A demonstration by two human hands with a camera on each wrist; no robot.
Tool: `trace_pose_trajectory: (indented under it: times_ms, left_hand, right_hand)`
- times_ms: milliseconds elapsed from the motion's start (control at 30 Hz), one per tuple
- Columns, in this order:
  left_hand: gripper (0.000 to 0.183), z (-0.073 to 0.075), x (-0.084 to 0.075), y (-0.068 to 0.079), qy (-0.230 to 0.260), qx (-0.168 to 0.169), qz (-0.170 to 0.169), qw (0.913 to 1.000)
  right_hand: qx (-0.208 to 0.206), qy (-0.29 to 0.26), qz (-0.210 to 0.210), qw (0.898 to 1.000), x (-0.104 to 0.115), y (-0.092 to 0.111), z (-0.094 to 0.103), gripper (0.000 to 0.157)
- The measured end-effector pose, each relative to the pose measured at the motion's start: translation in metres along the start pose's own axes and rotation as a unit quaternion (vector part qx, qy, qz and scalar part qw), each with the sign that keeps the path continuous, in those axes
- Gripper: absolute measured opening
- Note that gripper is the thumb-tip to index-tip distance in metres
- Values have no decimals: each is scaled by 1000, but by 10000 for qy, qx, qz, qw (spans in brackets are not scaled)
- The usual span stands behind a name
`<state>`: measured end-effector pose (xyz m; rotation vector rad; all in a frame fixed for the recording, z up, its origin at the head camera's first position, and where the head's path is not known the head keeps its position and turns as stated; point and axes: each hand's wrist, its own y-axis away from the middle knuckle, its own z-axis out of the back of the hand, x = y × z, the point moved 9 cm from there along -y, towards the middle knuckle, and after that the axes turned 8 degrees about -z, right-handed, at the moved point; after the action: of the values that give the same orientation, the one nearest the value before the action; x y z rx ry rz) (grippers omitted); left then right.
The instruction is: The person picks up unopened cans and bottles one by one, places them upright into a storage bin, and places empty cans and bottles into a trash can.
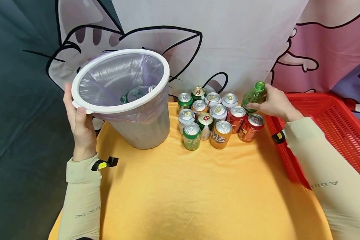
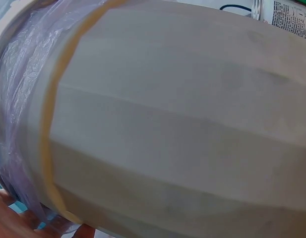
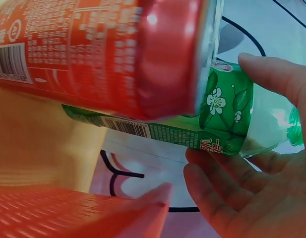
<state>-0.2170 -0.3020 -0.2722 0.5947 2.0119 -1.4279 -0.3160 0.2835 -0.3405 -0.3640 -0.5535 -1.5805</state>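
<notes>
Green, see-through plastic: the bottle (image 1: 252, 99) stands at the back right of the cluster of cans (image 1: 218, 115), behind a red can (image 1: 251, 129) and near the red basket (image 1: 318, 96). Your right hand (image 1: 277, 102) grasps it, thumb on one side and fingers on the other, around its upper part. Your left hand (image 1: 82, 131) grips the lined bin (image 1: 138, 130), which looks tilted, by its rim. Thin plastic probably dents easily, so a light, even hold and a straight lift should clear the red can without knocking it; a steady left hand should stop the bin tipping. The right wrist view shows the bottle's green label (image 3: 227, 106) with white flowers, a barcode and characters too blurred to read. The red can carries small white print; the orange can (image 1: 220, 135) has large white letters, not fully legible.
</notes>
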Motion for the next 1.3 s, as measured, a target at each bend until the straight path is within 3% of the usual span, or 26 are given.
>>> trace_pose_trajectory:
  times_ms: [267,667,800,900,1000,1133,1200,1300]
  left_hand:
    - [97,-1,-1,-1,70,92,-160,9998]
    - [101,0,0,0,50,42,-71,10000]
    - [100,1,1,0,13,39,-26,10000]
    - [100,1,0,-1,11,37,-41,10000]
    - [101,0,-1,-1,23,45,-84,10000]
    - [101,0,-1,-1,74,71,-152,9998]
    - [101,0,-1,-1,73,84,-161,9998]
    - [101,0,-1,-1,78,82,-154,9998]
  right_hand:
    - [-404,43,173,9990,11,12,24,74]
    - [-1189,-227,393,9919,45,38,67,71]
    - [-1454,-552,499,9866,60,48,78,62]
    - [-1478,-1162,675,9798,71,57,82,55]
    - [-1414,-1963,887,9662,84,66,82,56]
    - [-1347,-2995,1216,9367,105,80,83,57]
    - [-1295,-3671,1460,9095,118,86,83,57]
    - [-1203,-4611,1865,8592,137,95,81,56]
